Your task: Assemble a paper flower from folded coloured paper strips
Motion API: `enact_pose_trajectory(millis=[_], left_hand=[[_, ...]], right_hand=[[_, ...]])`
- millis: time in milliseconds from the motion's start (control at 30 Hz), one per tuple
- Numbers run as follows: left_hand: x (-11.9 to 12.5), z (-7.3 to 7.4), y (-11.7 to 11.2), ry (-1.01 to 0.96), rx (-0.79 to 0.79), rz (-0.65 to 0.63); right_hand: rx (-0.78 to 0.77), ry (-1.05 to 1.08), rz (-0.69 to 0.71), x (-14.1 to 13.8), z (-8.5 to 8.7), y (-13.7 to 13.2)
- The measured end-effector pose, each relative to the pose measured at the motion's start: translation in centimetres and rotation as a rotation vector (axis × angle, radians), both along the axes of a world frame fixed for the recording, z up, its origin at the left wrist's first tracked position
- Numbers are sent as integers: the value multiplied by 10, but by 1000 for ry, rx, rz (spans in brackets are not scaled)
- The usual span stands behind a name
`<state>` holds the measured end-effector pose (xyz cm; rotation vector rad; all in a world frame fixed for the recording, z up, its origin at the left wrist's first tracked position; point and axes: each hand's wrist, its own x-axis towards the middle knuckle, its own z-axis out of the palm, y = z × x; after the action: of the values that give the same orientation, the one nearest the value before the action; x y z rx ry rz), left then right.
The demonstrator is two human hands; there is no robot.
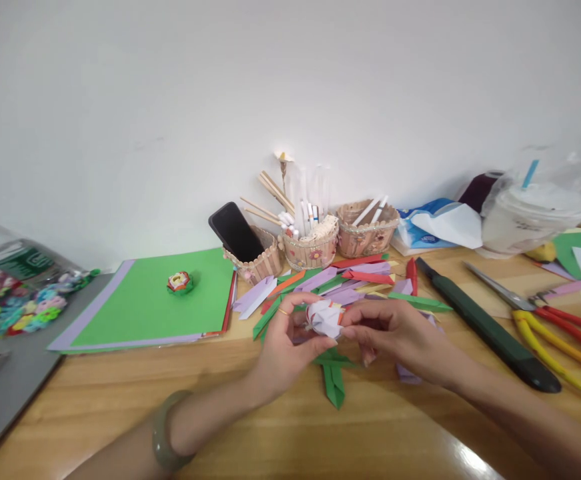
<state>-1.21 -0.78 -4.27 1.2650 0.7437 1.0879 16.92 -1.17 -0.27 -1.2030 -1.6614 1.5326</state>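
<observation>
- Left hand [286, 340]: thumb and fingers curled round white folded-paper piece with red and yellow bits [325, 319], likely bracing it.
- Right hand [395, 333]: thumb and fingertips pinching the piece's right side, apparently steadying it too.
- Piece held above brown wooden tabletop [270, 440], mid-width, by heaped multicoloured folded-paper strips [315, 279]; heap probably there for easy reach.
- Three tan slatted baskets [313, 257] along tabletop's back edge, seemingly keeping sticks and black phone [235, 230] upright.

Craft desk [170, 383], green paper stack [150, 307], folded strips [316, 279], scissors [494, 285], 3 baskets [310, 255]
</observation>
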Motion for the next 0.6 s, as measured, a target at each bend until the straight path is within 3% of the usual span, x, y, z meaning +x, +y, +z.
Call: enact_pose_trajectory(millis=[100,600], left_hand=[[0,1,0,0,7,10],[0,-1,-1,-28,-10,-32]], right_hand=[[32,-15,8,-1,0,0],[-91,20,-8,-3,5,-1]])
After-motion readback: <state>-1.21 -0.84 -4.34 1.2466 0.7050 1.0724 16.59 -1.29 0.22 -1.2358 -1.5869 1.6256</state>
